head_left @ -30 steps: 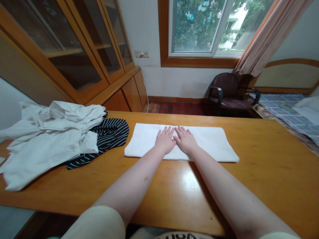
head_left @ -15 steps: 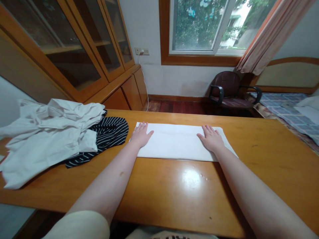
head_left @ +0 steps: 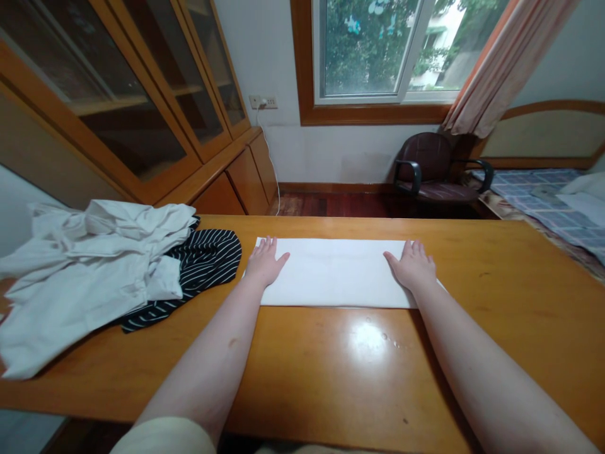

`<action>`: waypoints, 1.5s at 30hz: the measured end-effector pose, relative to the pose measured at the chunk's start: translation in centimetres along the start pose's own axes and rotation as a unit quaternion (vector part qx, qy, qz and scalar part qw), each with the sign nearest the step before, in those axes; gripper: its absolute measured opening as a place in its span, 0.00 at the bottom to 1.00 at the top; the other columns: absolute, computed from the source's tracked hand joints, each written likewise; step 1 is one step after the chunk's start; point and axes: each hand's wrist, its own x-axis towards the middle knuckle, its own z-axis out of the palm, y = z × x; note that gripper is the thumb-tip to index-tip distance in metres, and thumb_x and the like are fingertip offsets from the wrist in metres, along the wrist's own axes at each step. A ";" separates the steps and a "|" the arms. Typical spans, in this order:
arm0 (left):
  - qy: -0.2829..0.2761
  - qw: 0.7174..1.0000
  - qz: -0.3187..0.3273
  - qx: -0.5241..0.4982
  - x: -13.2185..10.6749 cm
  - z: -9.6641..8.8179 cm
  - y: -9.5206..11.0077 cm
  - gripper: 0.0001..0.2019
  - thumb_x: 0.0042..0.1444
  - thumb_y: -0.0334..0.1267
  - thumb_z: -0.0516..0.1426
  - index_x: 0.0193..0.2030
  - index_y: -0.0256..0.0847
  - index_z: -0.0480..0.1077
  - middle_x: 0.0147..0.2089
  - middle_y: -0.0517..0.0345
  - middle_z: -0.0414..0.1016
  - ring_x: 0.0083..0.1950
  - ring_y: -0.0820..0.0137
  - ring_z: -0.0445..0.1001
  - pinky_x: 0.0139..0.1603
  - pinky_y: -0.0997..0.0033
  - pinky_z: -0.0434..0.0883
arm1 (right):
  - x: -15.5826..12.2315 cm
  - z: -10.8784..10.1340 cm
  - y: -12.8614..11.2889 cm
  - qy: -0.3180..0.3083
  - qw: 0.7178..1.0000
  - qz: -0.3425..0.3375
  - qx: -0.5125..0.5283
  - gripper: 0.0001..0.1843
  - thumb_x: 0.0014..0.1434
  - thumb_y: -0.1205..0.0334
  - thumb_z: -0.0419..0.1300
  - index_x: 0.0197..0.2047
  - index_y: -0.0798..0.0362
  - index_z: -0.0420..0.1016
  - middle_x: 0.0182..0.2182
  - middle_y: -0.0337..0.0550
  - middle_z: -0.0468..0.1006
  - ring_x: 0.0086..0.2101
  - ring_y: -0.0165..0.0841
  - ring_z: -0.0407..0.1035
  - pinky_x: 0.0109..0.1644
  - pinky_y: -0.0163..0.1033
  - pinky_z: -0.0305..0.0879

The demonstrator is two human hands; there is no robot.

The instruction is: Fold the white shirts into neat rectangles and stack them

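A white cloth (head_left: 338,274), folded into a long flat strip, lies on the wooden table (head_left: 331,372) ahead of me. My left hand (head_left: 265,261) rests flat on its left end with the fingers stretched out. My right hand (head_left: 413,265) lies flat on its right end, fingers likewise spread. Neither hand holds anything.
A heap of white garments (head_left: 89,271) covers the table's left side, over a black striped garment (head_left: 203,261). Behind the table are glass-door cabinets (head_left: 142,101), a window (head_left: 373,50), a dark armchair (head_left: 432,170) and a bed (head_left: 553,202) at the right.
My hands slid apart from the middle of the cloth to its two ends, smoothing it flat. In the last half second they barely moved.
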 end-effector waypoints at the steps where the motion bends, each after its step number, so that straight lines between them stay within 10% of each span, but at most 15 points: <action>1: 0.006 1.000 -0.002 0.002 -0.1 -0.1 0.0 0.37 0.62 0.57 0.38 0.69 0.29 0.47 0.71 0.41 0.45 0.71 0.57 0.43 0.68 0.58 0.47 | 0.0 0.1 0.1 0.002 1.000 0.003 0.002 0.49 0.60 0.36 0.36 0.68 0.71 0.45 0.66 0.66 0.47 0.65 0.50 0.41 0.64 0.57 0.40; 8: 0.084 0.996 -0.017 0.034 -2.0 -2.1 2.7 0.31 0.63 0.50 0.41 0.66 0.29 0.53 0.70 0.38 0.48 0.71 0.54 0.45 0.68 0.53 0.47 | -0.7 0.0 -1.3 0.107 0.992 0.067 0.010 0.50 0.59 0.36 0.42 0.67 0.75 0.45 0.65 0.77 0.43 0.64 0.60 0.37 0.62 0.66 0.33; 13: 0.022 0.986 0.164 -0.008 -3.9 -1.1 10.4 0.29 0.63 0.50 0.43 0.68 0.40 0.52 0.71 0.51 0.47 0.71 0.62 0.44 0.69 0.57 0.45 | -2.2 -0.3 -5.9 0.067 0.970 -0.233 0.022 0.40 0.62 0.41 0.43 0.69 0.61 0.47 0.68 0.59 0.43 0.66 0.47 0.37 0.65 0.57 0.36; 16: 0.014 0.986 0.162 -0.022 -4.5 -0.1 12.0 0.29 0.64 0.50 0.42 0.69 0.45 0.49 0.71 0.54 0.48 0.71 0.62 0.45 0.69 0.54 0.43 | -2.4 0.4 -6.9 -0.024 0.958 -0.286 0.019 0.37 0.63 0.40 0.41 0.68 0.53 0.52 0.67 0.51 0.50 0.65 0.42 0.43 0.66 0.52 0.39; 32: -0.031 0.999 -0.013 0.025 -5.1 -0.6 -1.1 0.29 0.65 0.47 0.38 0.70 0.36 0.45 0.72 0.43 0.41 0.72 0.57 0.42 0.67 0.53 0.49 | -1.1 0.8 -3.1 -0.033 0.993 -0.115 -0.015 0.41 0.60 0.35 0.38 0.69 0.51 0.49 0.68 0.53 0.46 0.65 0.48 0.40 0.65 0.56 0.40; 45: 0.046 0.994 -0.100 0.004 -7.2 -1.3 -1.5 0.33 0.61 0.46 0.45 0.67 0.24 0.49 0.64 0.36 0.60 0.65 0.53 0.59 0.62 0.57 0.59 | -1.3 0.7 -3.3 -0.018 0.994 -0.112 -0.014 0.41 0.61 0.36 0.38 0.69 0.53 0.50 0.68 0.53 0.48 0.65 0.47 0.41 0.65 0.55 0.40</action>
